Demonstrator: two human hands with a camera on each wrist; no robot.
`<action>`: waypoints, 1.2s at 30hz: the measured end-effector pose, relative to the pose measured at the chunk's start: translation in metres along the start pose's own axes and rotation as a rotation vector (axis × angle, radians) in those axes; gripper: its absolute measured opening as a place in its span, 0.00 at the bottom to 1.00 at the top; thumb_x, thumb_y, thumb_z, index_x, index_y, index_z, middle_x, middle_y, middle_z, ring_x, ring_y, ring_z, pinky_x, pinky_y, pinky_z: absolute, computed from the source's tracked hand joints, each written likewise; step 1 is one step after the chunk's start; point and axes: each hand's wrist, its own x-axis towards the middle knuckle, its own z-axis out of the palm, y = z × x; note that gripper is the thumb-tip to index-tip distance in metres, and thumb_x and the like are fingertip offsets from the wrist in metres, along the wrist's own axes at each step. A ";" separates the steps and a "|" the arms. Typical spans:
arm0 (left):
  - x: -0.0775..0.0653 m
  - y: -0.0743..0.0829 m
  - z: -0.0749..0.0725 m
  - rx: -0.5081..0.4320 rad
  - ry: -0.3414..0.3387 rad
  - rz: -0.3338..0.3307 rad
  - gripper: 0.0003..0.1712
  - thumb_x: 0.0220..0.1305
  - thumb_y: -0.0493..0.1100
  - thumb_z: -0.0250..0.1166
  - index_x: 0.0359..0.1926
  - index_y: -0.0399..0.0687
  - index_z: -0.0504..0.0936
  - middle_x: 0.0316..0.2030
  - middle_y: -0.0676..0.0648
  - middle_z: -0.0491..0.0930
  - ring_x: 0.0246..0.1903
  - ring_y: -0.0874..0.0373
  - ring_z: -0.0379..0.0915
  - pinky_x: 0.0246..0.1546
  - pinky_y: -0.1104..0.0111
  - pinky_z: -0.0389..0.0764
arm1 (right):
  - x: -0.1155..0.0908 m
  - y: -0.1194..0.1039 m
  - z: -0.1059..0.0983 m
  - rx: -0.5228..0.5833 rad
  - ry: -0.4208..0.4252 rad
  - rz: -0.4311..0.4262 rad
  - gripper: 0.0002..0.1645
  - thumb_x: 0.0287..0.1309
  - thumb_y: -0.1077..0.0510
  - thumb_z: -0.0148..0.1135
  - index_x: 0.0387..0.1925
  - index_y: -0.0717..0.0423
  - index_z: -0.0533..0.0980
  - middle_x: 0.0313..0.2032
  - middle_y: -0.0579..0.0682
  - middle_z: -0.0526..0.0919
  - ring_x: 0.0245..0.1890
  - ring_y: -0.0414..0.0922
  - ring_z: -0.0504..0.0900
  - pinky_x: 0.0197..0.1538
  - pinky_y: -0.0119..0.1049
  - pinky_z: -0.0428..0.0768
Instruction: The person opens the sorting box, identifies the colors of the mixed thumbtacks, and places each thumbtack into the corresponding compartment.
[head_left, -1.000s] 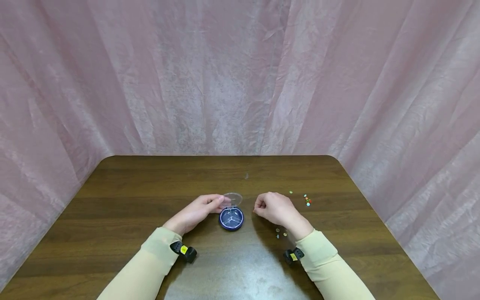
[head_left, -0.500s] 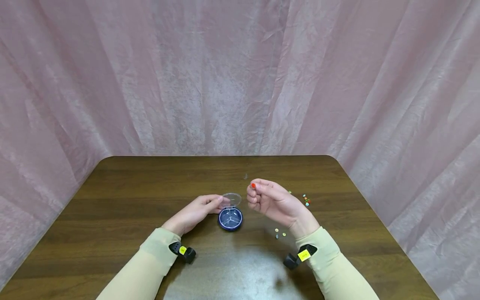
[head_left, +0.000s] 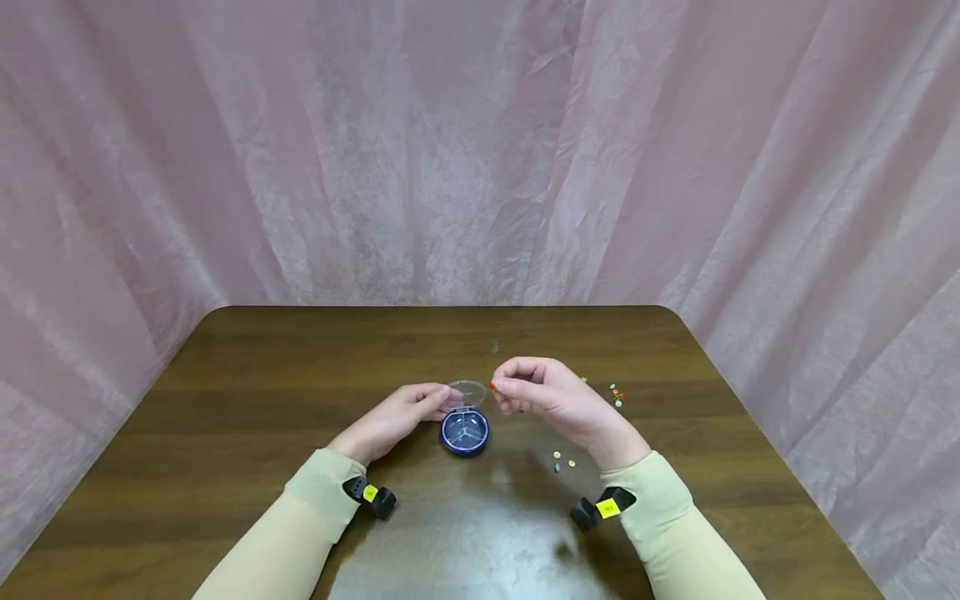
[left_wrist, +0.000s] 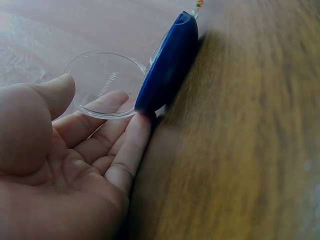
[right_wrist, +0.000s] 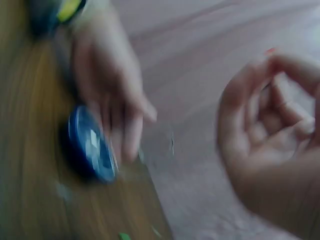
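Observation:
A round blue pill case [head_left: 465, 435] with a divided inside sits on the table, its clear lid [head_left: 469, 392] raised. My left hand [head_left: 397, 418] holds the lid between thumb and fingers; in the left wrist view the fingertips lie behind the lid [left_wrist: 109, 75] and one touches the case's blue base [left_wrist: 167, 67]. Just right of the lid, my right hand [head_left: 558, 402] is raised above the table and pinches a small red round piece [head_left: 492, 385] between thumb and forefinger. Whether it is a pill or a button is too small to tell. The right wrist view is blurred.
Small yellowish and bluish pieces [head_left: 572, 463] lie on the wooden table [head_left: 300, 350] near the right wrist. Farther right is a little cluster of coloured pieces [head_left: 618, 397]. Pink curtains [head_left: 450, 167] hang behind the table.
My right hand rose from the table with the red piece, turned, and now tips it slightly lower and left, nearer the lid. My left hand stays on the case.

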 end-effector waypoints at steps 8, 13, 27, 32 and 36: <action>0.005 -0.001 -0.001 -0.023 0.003 0.019 0.29 0.77 0.56 0.50 0.63 0.39 0.77 0.60 0.43 0.78 0.62 0.53 0.72 0.61 0.62 0.72 | 0.012 0.018 0.013 -1.127 0.183 -0.018 0.03 0.59 0.50 0.67 0.30 0.38 0.82 0.26 0.32 0.78 0.28 0.34 0.76 0.34 0.31 0.75; 0.004 -0.002 0.001 -0.025 0.002 0.023 0.30 0.77 0.56 0.50 0.64 0.38 0.76 0.60 0.42 0.78 0.62 0.52 0.72 0.60 0.62 0.73 | 0.019 0.029 0.023 -1.370 0.180 -0.084 0.03 0.54 0.52 0.69 0.27 0.39 0.82 0.25 0.32 0.76 0.26 0.34 0.74 0.28 0.32 0.73; 0.003 0.001 0.004 -0.024 0.001 0.022 0.29 0.78 0.56 0.49 0.64 0.38 0.77 0.60 0.42 0.78 0.62 0.51 0.72 0.60 0.63 0.73 | 0.024 0.052 0.034 -1.607 0.159 -0.158 0.09 0.49 0.55 0.70 0.20 0.39 0.80 0.22 0.36 0.77 0.22 0.40 0.77 0.26 0.38 0.75; 0.001 0.000 0.003 -0.028 0.000 0.012 0.29 0.77 0.57 0.50 0.63 0.40 0.77 0.59 0.44 0.78 0.62 0.52 0.73 0.60 0.64 0.73 | 0.024 0.055 0.035 -1.634 0.146 -0.160 0.08 0.49 0.55 0.70 0.20 0.39 0.82 0.22 0.37 0.77 0.22 0.39 0.77 0.27 0.38 0.75; 0.001 0.000 0.004 -0.028 0.003 0.008 0.29 0.77 0.57 0.50 0.63 0.40 0.77 0.59 0.45 0.78 0.61 0.53 0.73 0.60 0.63 0.73 | 0.021 0.051 0.029 -1.583 0.113 -0.134 0.05 0.51 0.54 0.71 0.23 0.39 0.84 0.24 0.36 0.78 0.23 0.39 0.77 0.26 0.38 0.75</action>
